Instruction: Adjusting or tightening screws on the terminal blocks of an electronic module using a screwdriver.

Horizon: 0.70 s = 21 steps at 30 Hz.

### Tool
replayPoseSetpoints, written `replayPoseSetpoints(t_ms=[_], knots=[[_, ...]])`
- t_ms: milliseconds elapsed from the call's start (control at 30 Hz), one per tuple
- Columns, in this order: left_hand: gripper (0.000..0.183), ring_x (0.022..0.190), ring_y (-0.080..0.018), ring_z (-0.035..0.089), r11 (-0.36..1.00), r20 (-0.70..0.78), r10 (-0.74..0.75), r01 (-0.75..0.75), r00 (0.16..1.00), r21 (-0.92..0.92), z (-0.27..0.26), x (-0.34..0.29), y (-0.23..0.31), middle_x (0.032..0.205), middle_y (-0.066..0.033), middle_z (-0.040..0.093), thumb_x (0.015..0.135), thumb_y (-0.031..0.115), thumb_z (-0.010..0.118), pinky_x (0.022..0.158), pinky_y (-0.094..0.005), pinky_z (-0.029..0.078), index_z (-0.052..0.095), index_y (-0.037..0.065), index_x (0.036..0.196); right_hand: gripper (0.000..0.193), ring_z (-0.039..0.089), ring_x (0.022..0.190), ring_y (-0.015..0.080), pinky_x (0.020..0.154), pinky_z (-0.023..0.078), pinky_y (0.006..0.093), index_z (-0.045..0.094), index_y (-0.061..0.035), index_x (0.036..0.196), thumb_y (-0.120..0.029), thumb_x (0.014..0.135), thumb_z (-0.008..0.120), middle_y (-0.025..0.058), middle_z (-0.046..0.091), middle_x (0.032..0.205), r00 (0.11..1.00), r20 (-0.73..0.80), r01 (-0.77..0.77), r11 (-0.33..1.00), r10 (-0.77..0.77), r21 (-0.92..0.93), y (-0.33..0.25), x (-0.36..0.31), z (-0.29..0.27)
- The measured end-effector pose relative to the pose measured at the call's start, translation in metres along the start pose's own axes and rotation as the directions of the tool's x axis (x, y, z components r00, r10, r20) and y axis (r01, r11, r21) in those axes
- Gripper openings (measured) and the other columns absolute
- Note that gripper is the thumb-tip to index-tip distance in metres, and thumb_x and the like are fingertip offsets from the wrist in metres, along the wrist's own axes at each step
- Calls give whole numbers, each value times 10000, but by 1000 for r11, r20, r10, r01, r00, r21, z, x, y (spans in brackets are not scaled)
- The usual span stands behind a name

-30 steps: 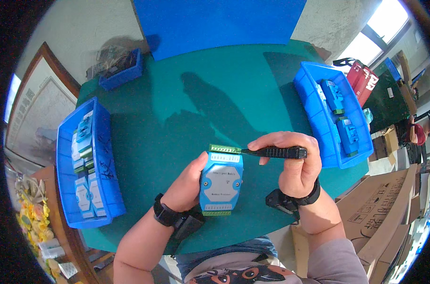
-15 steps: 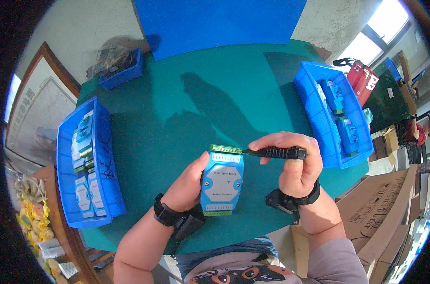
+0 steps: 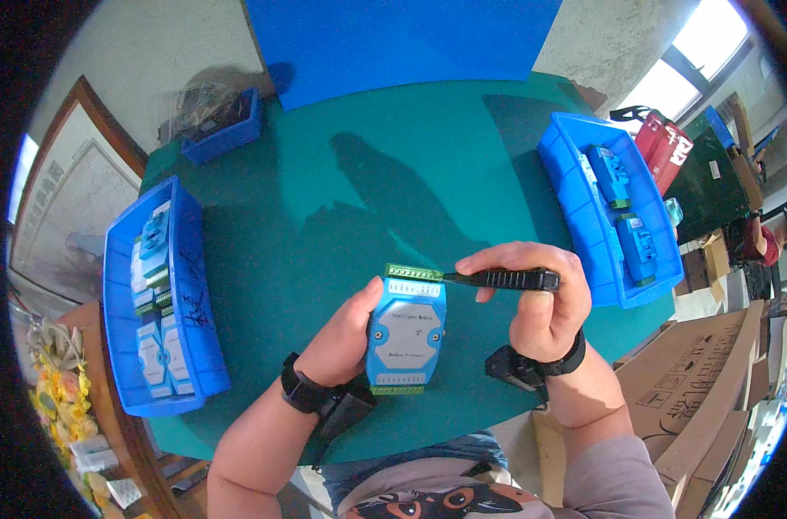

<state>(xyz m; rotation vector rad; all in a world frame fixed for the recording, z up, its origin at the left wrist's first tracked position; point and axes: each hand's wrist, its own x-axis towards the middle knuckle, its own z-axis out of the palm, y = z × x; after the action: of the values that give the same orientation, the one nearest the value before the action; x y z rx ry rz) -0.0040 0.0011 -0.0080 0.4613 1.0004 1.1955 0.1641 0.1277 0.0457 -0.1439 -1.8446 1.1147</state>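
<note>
My left hand (image 3: 345,342) grips a blue module (image 3: 407,333) by its left side, fingers hidden beneath it. The module has a grey-white face plate and a green screw terminal block (image 3: 413,272) along its far end; another green strip lines its near end. A slim black tool with a ribbed handle (image 3: 516,279) lies between the thumb and fingers of my right hand (image 3: 545,298). Its narrow end meets the right end of the far terminal block; the exact tip is too small to make out.
A blue bin (image 3: 212,337) at the left holds several similar modules. Two more modules (image 3: 640,249) lie in the blue bin (image 3: 591,221) at the right. A small blue bin (image 3: 227,138) with dark items stands back left. Cardboard boxes (image 3: 687,381) lean beyond the table's right edge.
</note>
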Motion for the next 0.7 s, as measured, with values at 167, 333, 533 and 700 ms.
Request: replayPoseSetpoints(t_ms=[167, 333, 533, 700], knots=[[721, 985, -306, 633, 1000, -3, -10, 10, 1000, -21, -1, 0, -1, 1161, -158, 606, 931, 612, 233, 830, -457, 522, 502, 32, 1264, 227, 642, 662, 151, 589, 522, 266, 585, 1, 1002, -181, 948, 460, 149, 687, 949, 1000, -9, -1, 1000, 1, -3, 1, 1, 2], [726, 989, -307, 630, 999, 6, -21, 21, 1000, -28, -1, 1, 0, 1167, -158, 602, 930, 614, 228, 835, -462, 520, 497, 31, 1268, 260, 639, 652, 148, 575, 514, 260, 584, 0, 999, -222, 963, 454, 142, 687, 938, 999, -34, -12, 999, 10, -43, 1, 1, 0], [728, 990, -309, 627, 999, 11, -22, 23, 1000, -35, -1, 0, 0, 1163, -159, 602, 924, 619, 238, 837, -468, 517, 496, 32, 1269, 264, 641, 662, 150, 582, 515, 260, 583, -4, 1001, -229, 966, 450, 140, 686, 943, 1000, -13, -15, 1000, 15, -28, 2, 1, 1], [727, 989, -310, 627, 999, 7, -30, 30, 1000, -36, -2, 1, -1, 1159, -160, 604, 920, 624, 250, 836, -469, 517, 498, 36, 1269, 336, 657, 720, 233, 544, 529, 274, 488, 11, 1016, -318, 990, 421, 238, 651, 891, 998, 48, 28, 999, -27, -33, 2, 3, 0]])
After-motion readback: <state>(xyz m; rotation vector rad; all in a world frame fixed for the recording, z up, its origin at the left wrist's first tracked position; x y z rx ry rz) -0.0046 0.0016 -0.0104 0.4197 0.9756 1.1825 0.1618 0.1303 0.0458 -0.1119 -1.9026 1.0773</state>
